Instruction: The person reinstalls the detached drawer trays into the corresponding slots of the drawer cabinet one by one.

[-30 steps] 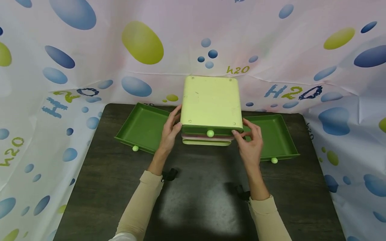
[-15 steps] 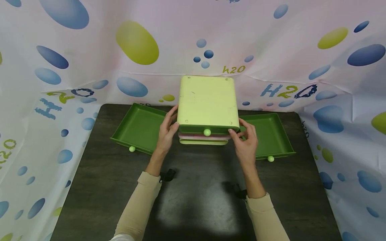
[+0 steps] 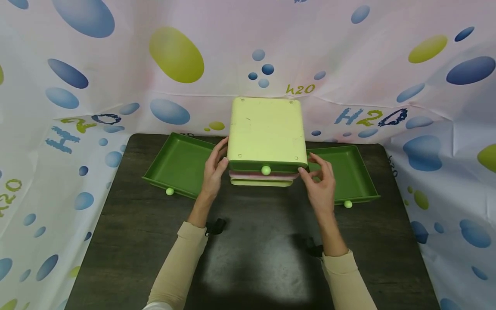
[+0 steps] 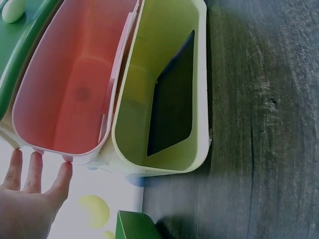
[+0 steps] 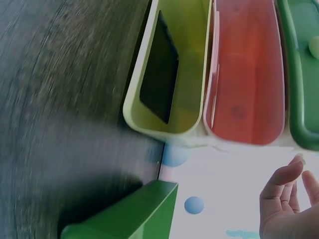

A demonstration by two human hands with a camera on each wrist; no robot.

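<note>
A stacked drawer unit (image 3: 267, 129) stands at the back middle of the table, with a pale yellow-green top. Its top level holds a green drawer (image 3: 248, 165) with a round light-green knob. Below are the hollow pink shell (image 4: 79, 84) and the hollow yellow-green shell (image 4: 134, 114), both without drawers. My left hand (image 3: 212, 174) rests its fingertips against the unit's left side, fingers fairly straight. At the right front corner is my right hand (image 3: 320, 185), thumb tip by the drawer front, the fingers loosely bent beside the unit and holding nothing.
One loose green drawer (image 3: 182, 163) lies left of the unit, another green drawer (image 3: 348, 172) right of it, both with knobs toward me. The dark wooden table (image 3: 255, 258) extends in front. A patterned curtain (image 3: 232, 47) hangs close behind.
My right hand has shifted slightly right, its thumb moving outward along the top drawer's front toward the corner. The left hand stays at the unit's side. The head view has swung a little.
</note>
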